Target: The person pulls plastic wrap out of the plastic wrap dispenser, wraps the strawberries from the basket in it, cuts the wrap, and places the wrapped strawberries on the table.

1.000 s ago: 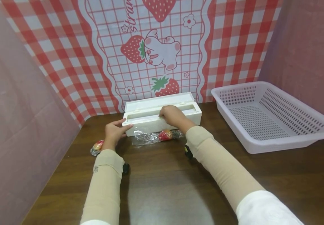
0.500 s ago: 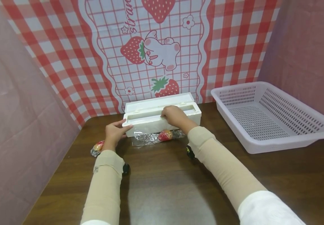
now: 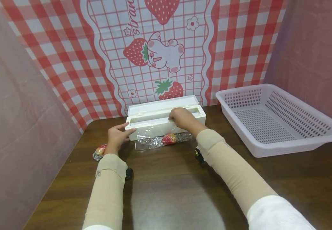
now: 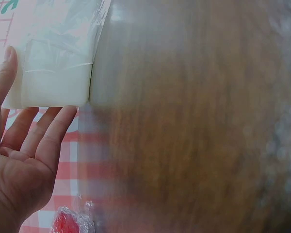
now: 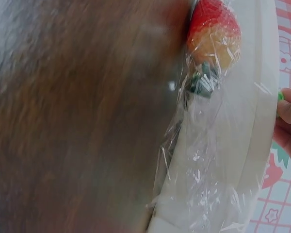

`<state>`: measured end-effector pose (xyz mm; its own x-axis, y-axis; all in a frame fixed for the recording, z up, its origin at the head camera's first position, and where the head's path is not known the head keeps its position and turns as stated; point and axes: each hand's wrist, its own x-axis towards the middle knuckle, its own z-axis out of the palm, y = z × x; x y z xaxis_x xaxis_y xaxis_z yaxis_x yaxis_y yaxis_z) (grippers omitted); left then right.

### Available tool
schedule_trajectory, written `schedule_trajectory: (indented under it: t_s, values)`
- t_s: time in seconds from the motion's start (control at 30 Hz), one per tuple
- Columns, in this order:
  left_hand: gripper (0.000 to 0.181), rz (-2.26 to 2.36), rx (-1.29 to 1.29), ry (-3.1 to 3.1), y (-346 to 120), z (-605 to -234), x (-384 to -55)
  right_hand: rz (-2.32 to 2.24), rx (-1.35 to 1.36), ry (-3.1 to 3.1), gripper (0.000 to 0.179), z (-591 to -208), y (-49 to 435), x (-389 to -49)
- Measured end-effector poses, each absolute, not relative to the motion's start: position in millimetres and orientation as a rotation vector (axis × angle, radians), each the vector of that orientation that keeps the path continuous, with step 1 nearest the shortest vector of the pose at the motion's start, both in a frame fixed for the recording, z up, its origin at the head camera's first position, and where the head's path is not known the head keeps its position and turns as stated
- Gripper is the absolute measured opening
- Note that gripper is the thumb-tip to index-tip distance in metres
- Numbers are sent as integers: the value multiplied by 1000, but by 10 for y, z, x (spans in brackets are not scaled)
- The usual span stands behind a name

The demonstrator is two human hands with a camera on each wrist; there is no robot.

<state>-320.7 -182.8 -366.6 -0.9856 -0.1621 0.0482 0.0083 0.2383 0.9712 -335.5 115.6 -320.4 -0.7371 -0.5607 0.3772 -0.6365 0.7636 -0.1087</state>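
Observation:
A long white cling film dispenser [image 3: 154, 129] lies across the table with its lid [image 3: 163, 104] tipped back. My left hand [image 3: 117, 136] grips its left end, thumb on the front and a finger over the top. At the front rim of the slot, my right hand [image 3: 183, 119] pinches a small green slider knob [image 5: 280, 96]. Clear film [image 5: 203, 160] hangs over the dispenser's front. A red-and-yellow strawberry-like piece [image 3: 169, 138] with a dark green end lies under this film. A second film-wrapped red-and-yellow piece [image 3: 99, 150] sits beside my left wrist.
To the right stands a white perforated plastic basket [image 3: 258, 149]. A red-checked strawberry cloth [image 3: 235, 48] hangs just behind the dispenser. The brown wooden table [image 3: 166, 191] stretches toward me, and pink curtains [image 3: 25, 111] flank both sides.
My right hand has slid a little to the right along the dispenser's front rim. My left hand keeps its hold on the left end.

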Motion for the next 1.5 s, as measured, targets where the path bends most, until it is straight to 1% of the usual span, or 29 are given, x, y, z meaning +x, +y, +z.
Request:
schedule_trajectory:
  t_s: [0.5, 0.9, 1.1, 1.5]
  values:
    - [63, -1845, 166, -2360, -1833, -3675, -3180, 339, 933, -2598, 16, -3222, 1350, -3349]
    - [63, -1842, 158, -2362, -1852, -3688, -3195, 310, 864, -2611, 14, -3221, 1465, -3336]
    - [62, -1843, 156, -2367, -1848, -3687, -3197, 317, 923, -2560, 13, -3238, 1526, -3351]
    - [63, -1868, 148, -2363, -1842, -3675, -3220, 341, 946, -2527, 14, -3239, 1627, -3362]
